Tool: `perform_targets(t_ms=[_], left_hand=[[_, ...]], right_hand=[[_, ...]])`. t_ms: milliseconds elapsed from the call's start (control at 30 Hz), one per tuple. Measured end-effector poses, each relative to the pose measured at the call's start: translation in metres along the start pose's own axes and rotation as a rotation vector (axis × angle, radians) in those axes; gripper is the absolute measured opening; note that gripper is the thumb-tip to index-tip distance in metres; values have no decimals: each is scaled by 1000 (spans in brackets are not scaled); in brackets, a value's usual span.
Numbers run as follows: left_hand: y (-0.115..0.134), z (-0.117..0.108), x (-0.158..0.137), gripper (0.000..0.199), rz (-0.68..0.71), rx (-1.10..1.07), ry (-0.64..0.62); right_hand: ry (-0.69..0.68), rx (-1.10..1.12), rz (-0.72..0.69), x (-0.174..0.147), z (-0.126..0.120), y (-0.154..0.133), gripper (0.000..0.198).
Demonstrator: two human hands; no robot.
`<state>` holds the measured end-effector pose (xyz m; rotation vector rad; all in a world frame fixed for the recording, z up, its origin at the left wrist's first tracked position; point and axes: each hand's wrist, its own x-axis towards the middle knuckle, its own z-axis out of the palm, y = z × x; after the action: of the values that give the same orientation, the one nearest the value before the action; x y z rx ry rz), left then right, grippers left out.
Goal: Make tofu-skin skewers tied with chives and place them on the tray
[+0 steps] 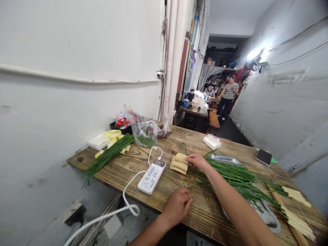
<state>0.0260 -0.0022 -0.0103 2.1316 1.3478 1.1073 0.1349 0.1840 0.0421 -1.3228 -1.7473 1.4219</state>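
Observation:
My right hand reaches over the board table, thumb and fingers pinched at the right edge of a small stack of pale yellow folded sheets, which look like tofu skin. The top piece is curled over. Just in front of the stack, near the table edge, my left hand rests with its fingers curled in; whatever they hold, if anything, is hidden. Long green chives lie under and beyond my right forearm, partly over a metal tray. Cream-coloured rolls sit around chive ends at the far right.
A white power bank with a cable lies left of my hands. Further left are a chive bundle and a plastic bag. A phone, tissue pack and second metal tray are behind. Two people are in the background.

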Motion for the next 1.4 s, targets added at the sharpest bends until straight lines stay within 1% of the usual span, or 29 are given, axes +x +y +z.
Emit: perform_targets(t_ms=[100, 233, 333, 400, 500, 567, 633, 700, 767, 800, 867, 933, 967, 1000, 1033, 1100, 1133, 1167, 1200, 1233, 1300, 1333, 1400], left_hand=[[2, -2, 1, 22, -16, 9, -12], [2, -2, 1, 21, -21, 7, -21], [1, 0, 0, 21, -14, 4, -10], [0, 1, 0, 22, -8, -2, -6], [-2, 2, -1, 24, 2, -28, 5], [-5, 2, -1, 27, 4, -82, 51], [-8, 2, -1, 35, -58, -172, 145], [-11, 2, 2, 46, -204, -304, 258], [-11, 1, 7, 57, -350, -503, 309], [-10, 0, 11, 60, -395, -625, 291], [-6, -2, 22, 60, -434, -847, 213], [0, -5, 35, 63, -437, -937, 155], [2, -7, 42, 64, -429, -916, 139], [5, -9, 47, 62, -405, -851, 140], [7, -12, 51, 58, -362, -741, 162], [9, -20, 50, 41, -199, -426, 187], [9, -24, 44, 34, -96, -261, 155], [9, -28, 36, 30, 4, -110, 89], [9, -31, 25, 33, 81, 10, -3], [10, -33, 12, 39, 124, 101, -86], [12, -35, -15, 50, 129, 212, -187], [15, -35, -27, 52, 119, 245, -199], [19, -31, -43, 48, 126, 309, -198]], right_hand=[[-16, 30, 61, 2, -1, 0, 15], [-20, 101, 92, 4, 0, -2, 17], [12, 214, 59, 5, -1, -7, 19], [43, 310, 15, 4, -7, -14, 21], [62, 439, -50, -5, -24, -27, 26], [46, 497, -75, -19, -37, -34, 30], [14, 536, -82, -37, -48, -37, 34], [-22, 562, -68, -58, -52, -35, 36], [-79, 549, -39, -78, -51, -29, 35], [-117, 516, -17, -87, -48, -25, 35], [-189, 389, 23, -99, -42, -18, 35], [-206, 221, 22, -106, -38, -14, 37], [-187, 139, -8, -109, -37, -13, 37], [-156, 58, -62, -113, -37, -13, 37], [-112, -24, -136, -117, -37, -13, 36], [-19, -200, -328, -129, -36, -9, 32], [17, -293, -436, -138, -34, -5, 29], [39, -386, -539, -148, -30, 3, 26], [38, -475, -631, -158, -24, 12, 25], [28, -561, -706, -169, -17, 23, 25], [26, -721, -784, -191, -1, 48, 26], [77, -786, -788, -201, 7, 60, 25], [210, -873, -759, -219, 22, 78, 23]])
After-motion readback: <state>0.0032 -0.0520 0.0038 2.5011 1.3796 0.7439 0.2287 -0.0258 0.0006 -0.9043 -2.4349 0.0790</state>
